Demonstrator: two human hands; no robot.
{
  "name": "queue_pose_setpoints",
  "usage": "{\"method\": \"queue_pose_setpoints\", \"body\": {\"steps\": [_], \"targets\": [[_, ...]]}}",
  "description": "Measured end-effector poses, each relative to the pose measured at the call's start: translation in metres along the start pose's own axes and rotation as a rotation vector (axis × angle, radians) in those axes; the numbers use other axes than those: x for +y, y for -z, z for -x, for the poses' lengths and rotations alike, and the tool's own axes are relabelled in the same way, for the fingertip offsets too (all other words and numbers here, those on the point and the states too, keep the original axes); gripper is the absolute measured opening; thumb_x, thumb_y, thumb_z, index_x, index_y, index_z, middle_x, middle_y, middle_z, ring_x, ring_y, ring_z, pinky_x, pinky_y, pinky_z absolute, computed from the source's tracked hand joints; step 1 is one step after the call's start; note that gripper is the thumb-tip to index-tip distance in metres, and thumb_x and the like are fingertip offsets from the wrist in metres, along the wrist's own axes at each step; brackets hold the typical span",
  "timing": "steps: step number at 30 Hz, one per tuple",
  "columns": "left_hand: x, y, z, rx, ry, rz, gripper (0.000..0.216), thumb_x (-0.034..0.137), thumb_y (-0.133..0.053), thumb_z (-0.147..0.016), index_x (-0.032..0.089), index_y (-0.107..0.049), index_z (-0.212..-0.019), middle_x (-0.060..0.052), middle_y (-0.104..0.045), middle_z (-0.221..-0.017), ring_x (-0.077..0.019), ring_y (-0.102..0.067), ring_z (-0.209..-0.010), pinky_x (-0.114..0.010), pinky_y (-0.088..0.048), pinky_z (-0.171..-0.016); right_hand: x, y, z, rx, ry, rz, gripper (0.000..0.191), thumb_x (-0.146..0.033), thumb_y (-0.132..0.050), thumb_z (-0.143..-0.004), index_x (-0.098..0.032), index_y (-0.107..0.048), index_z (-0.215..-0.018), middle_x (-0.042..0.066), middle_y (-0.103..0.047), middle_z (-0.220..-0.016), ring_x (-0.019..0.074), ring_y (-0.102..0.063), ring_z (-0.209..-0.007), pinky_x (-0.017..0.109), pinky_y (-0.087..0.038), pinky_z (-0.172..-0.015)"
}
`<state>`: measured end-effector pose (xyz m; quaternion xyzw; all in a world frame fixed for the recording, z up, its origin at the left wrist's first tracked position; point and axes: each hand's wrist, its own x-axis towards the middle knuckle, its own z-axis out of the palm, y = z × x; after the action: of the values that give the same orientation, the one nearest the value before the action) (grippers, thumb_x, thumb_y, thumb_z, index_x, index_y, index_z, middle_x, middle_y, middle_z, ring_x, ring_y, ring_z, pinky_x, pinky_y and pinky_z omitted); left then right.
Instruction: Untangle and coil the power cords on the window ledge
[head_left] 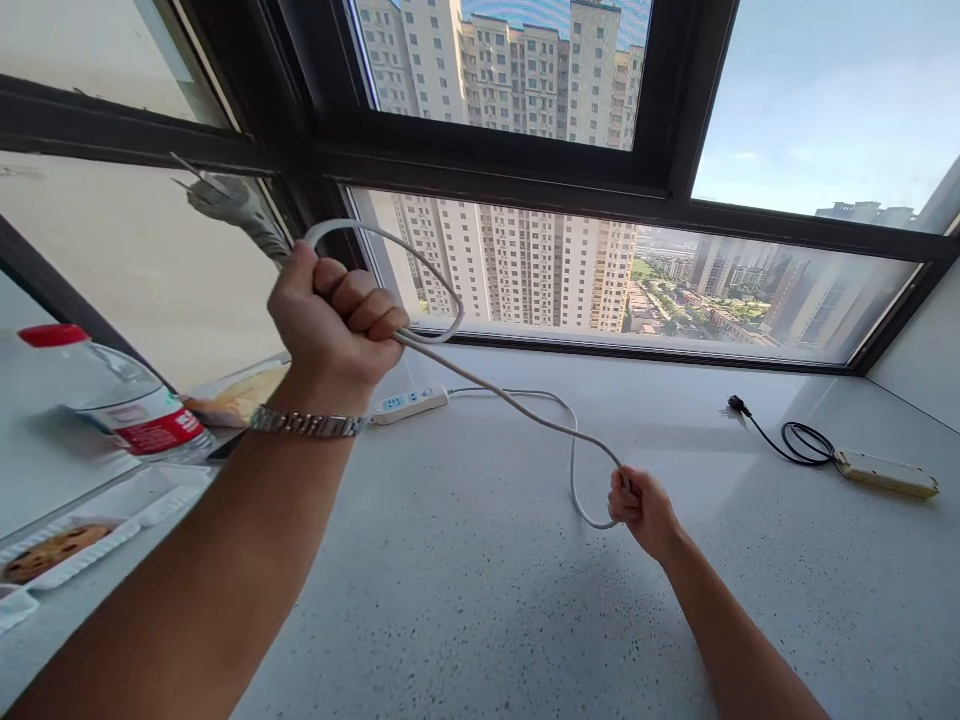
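Observation:
My left hand, raised in front of the window, is closed around a white power cord. The cord's plug sticks out past the thumb side, prongs pointing up and left. A loop of cord rises above my left fist. Lower and to the right, my right hand is also closed on the cord, which runs between the two hands. From my right hand the cord curves down and back to a white power strip lying on the speckled countertop.
On the left lie a clear bottle with a red cap, a white plastic tray with a cookie, and a package. At right lies a second power strip with a coiled black cord. Dark window frames border the back.

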<state>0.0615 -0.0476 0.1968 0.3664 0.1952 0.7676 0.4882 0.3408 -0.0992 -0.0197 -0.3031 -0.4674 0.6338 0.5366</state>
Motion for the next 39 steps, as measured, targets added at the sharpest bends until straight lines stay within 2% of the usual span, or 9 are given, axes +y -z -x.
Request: {"method": "queue_pose_setpoints", "body": {"steps": [3, 6, 8, 12, 16, 22, 26, 31, 39], "targets": [[-0.035, 0.020, 0.035, -0.140, 0.175, -0.021, 0.048, 0.034, -0.032, -0.097, 0.018, -0.018, -0.054, 0.006, -0.012, -0.044, -0.0038, -0.011, -0.033, -0.020, -0.003, -0.039, -0.001, 0.019, -0.007, 0.258, 0.086, -0.131, 0.032, -0.049, -0.056, -0.077, -0.021, -0.045, -0.067, -0.012, -0.016, -0.046, 0.0056, -0.009, -0.038, 0.019, -0.017, -0.035], [-0.090, 0.034, 0.076, -0.258, 0.394, -0.097, 0.056, 0.047, -0.063, -0.078, 0.019, -0.021, -0.053, 0.009, -0.016, -0.043, -0.0029, -0.013, -0.035, -0.019, -0.008, -0.036, 0.000, 0.023, -0.008, 0.429, 0.154, -0.159, 0.032, -0.052, -0.057, -0.077, -0.022, -0.046, -0.074, -0.012, -0.021, -0.049, 0.0059, -0.013, -0.037, 0.019, -0.018, -0.033], [-0.125, 0.036, 0.100, -0.326, 0.483, -0.138, 0.062, 0.054, -0.070, -0.067, 0.020, -0.021, -0.052, 0.010, -0.016, -0.043, -0.0021, -0.014, -0.035, -0.018, -0.009, -0.036, 0.001, 0.018, -0.006, 0.485, 0.201, -0.147, 0.035, -0.056, -0.054, -0.079, -0.023, -0.045, -0.077, -0.011, -0.024, -0.052, 0.0060, -0.016, -0.037, 0.019, -0.020, -0.033], [-0.172, 0.027, 0.138, -0.411, 0.610, -0.214, 0.064, 0.065, -0.067, -0.064, 0.020, -0.023, -0.050, 0.010, -0.020, -0.042, -0.0014, -0.014, -0.036, -0.018, -0.008, -0.036, 0.007, 0.001, 0.000, 0.444, 0.253, 0.015, 0.039, -0.061, -0.046, -0.083, -0.023, -0.040, -0.075, -0.011, -0.025, -0.053, 0.0060, -0.016, -0.037, 0.019, -0.017, -0.033], [-0.192, 0.018, 0.159, -0.414, 0.612, -0.306, 0.059, 0.069, -0.064, -0.063, 0.020, -0.032, -0.054, 0.010, -0.025, -0.042, -0.0016, -0.014, -0.036, -0.018, -0.011, -0.035, 0.018, -0.012, 0.008, 0.310, 0.346, 0.367, 0.047, -0.062, -0.032, -0.089, -0.022, -0.035, -0.065, -0.008, -0.028, -0.051, 0.0077, -0.021, -0.041, 0.021, -0.021, -0.038], [-0.194, 0.018, 0.164, -0.241, 0.505, -0.404, 0.046, 0.053, -0.069, -0.066, 0.018, -0.041, -0.056, 0.007, -0.036, -0.043, -0.0042, -0.029, -0.037, -0.018, -0.022, -0.037, 0.022, -0.021, 0.020, 0.018, 0.505, 0.920, 0.037, -0.057, -0.042, -0.087, -0.021, -0.045, -0.080, -0.003, -0.046, -0.063, 0.0112, -0.036, -0.051, 0.024, -0.028, -0.048], [-0.187, 0.018, 0.154, -0.140, 0.493, -0.457, 0.034, 0.040, -0.066, -0.067, 0.018, -0.042, -0.054, 0.008, -0.034, -0.041, -0.0043, -0.028, -0.035, -0.018, -0.023, -0.035, 0.027, -0.025, 0.019, -0.019, 0.460, 0.915, 0.031, -0.050, -0.054, -0.084, -0.020, -0.047, -0.085, -0.003, -0.050, -0.063, 0.0103, -0.042, -0.052, 0.021, -0.031, -0.048], [-0.163, 0.018, 0.127, -0.106, 0.497, -0.283, 0.032, 0.035, -0.061, -0.065, 0.019, -0.036, -0.054, 0.010, -0.028, -0.046, -0.0026, -0.021, -0.036, -0.016, -0.015, -0.033, 0.039, -0.022, 0.010, -0.260, 0.379, 0.936, 0.037, -0.048, -0.053, -0.086, -0.019, -0.044, -0.064, -0.004, -0.049, -0.057, 0.0080, -0.042, -0.051, 0.020, -0.031, -0.051], [-0.099, 0.021, 0.077, 0.026, 0.300, -0.004, 0.030, 0.021, -0.051, -0.076, 0.018, -0.031, -0.055, 0.008, -0.027, -0.049, -0.0048, -0.026, -0.038, -0.017, -0.023, -0.034, 0.023, 0.006, -0.006, -0.108, 0.386, 1.204, 0.054, -0.054, -0.045, -0.088, -0.019, -0.025, -0.052, -0.007, -0.018, -0.049, 0.0070, -0.014, -0.047, 0.023, -0.018, -0.048]]}}
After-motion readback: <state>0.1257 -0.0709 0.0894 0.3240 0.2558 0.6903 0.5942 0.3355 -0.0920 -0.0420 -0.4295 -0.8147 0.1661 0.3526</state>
